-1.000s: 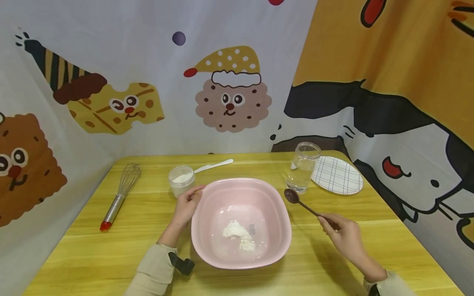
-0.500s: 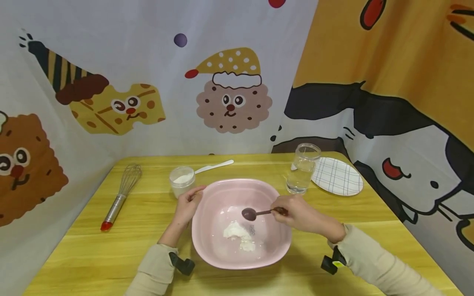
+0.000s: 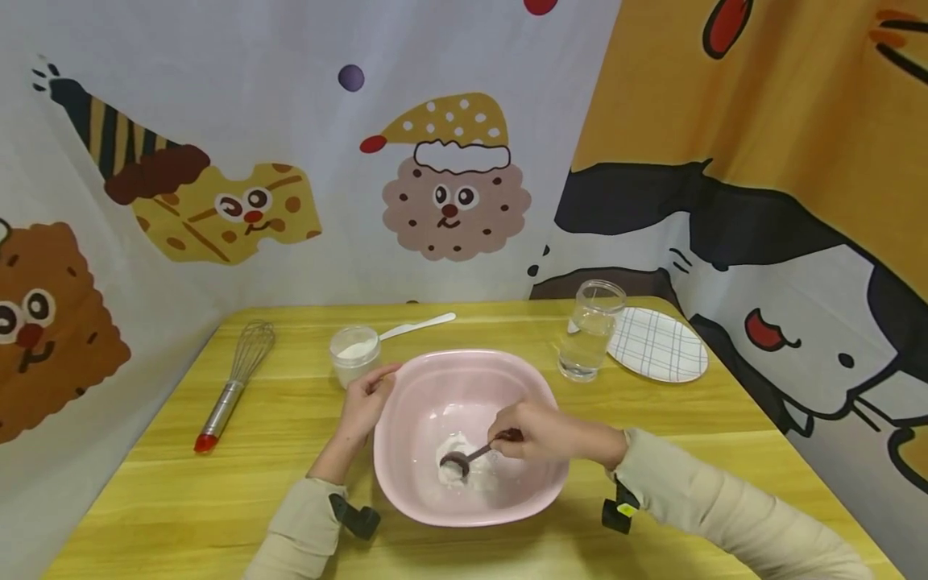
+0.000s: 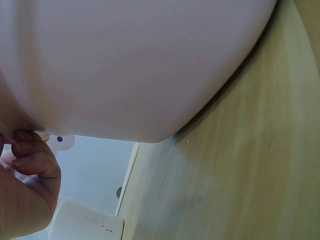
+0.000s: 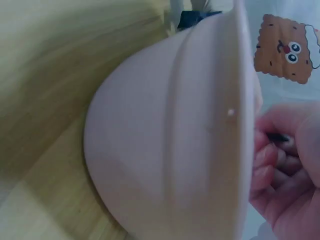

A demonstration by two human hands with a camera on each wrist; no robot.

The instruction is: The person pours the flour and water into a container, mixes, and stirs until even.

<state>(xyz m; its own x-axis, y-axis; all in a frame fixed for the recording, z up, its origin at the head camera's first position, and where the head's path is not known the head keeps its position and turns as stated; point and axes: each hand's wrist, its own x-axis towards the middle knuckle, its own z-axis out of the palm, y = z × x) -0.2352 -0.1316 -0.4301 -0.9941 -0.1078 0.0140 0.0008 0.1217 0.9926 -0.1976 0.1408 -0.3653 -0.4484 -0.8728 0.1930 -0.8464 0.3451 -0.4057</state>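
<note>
A pink plastic basin [image 3: 471,515] stands on the wooden table with a patch of white powder [image 3: 484,478] on its floor. My left hand [image 3: 365,409] grips the basin's left rim; in the left wrist view its fingers [image 4: 35,162] are curled at the edge. My right hand [image 3: 535,432] reaches over the right side and pinches the handle of a dark brown spoon [image 3: 455,461]. The spoon's head is down at the powder, covering part of it. In the right wrist view the basin wall hides the spoon's head, and curled fingers [image 5: 265,165] show past the rim.
Behind the left hand stands a jar of white powder [image 3: 355,354], with a white plastic knife [image 3: 419,325] beside it. A whisk [image 3: 235,387] lies at the left. Back right are a glass of water [image 3: 587,334] and a checked plate [image 3: 658,345].
My right hand has moved left from beside the basin to over its inside, bringing the spoon down to the powder. The left hand has stayed on the rim.
</note>
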